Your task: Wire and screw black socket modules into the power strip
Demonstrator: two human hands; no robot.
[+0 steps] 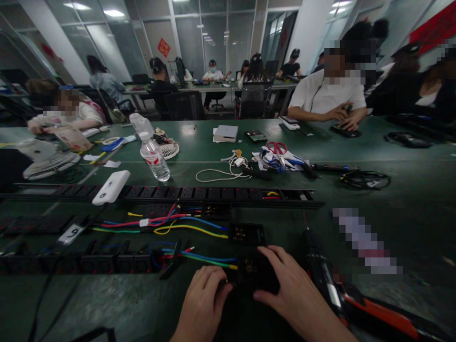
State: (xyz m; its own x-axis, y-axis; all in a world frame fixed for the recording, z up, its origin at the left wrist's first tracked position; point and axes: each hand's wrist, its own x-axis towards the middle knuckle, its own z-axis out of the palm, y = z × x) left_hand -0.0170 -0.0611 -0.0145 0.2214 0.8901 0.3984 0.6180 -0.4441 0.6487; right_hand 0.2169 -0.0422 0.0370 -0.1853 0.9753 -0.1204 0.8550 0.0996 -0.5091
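My left hand (206, 297) is just left of a small black terminal box (249, 268), fingers curled and thumb near the index. A tiny bright spot shows at its fingertips, too small to name. My right hand (292, 285) holds the box from the right, fingers on the far edge and thumb on the near side. Brassy contacts show inside the box. Blue, green and yellow wires (210, 260) run from its left side to an opened black socket strip (99, 261). A red wire end stands loose near the strip.
A cordless drill (327, 275) lies right of my right hand, bit pointing away. Beyond are another wired black box (245, 233), a long socket strip (213, 192), a white power bank (111, 186), a water bottle (156, 159) and red-handled scissors (277, 147). Several people sit across the table.
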